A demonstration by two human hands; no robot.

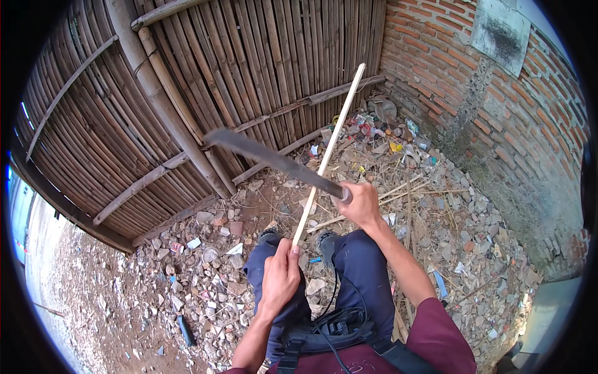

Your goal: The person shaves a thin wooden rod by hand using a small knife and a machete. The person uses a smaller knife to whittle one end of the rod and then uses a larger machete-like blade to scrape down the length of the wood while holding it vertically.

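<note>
My left hand (280, 274) grips the lower end of a long pale bamboo strip (330, 149) that rises up and to the right toward the fence. A large dark machete (268, 159) is held by its handle in my right hand (360, 202). Its blade stretches up-left and crosses the strip near the strip's middle. Below both hands are my knees in dark blue trousers (361, 268).
A bamboo fence (205, 81) stands ahead, a red brick wall (498, 118) to the right. Stones, rubble, thin bamboo slivers (411, 193) and litter (380, 134) cover the ground. Black straps and a cable (336, 324) hang at my waist.
</note>
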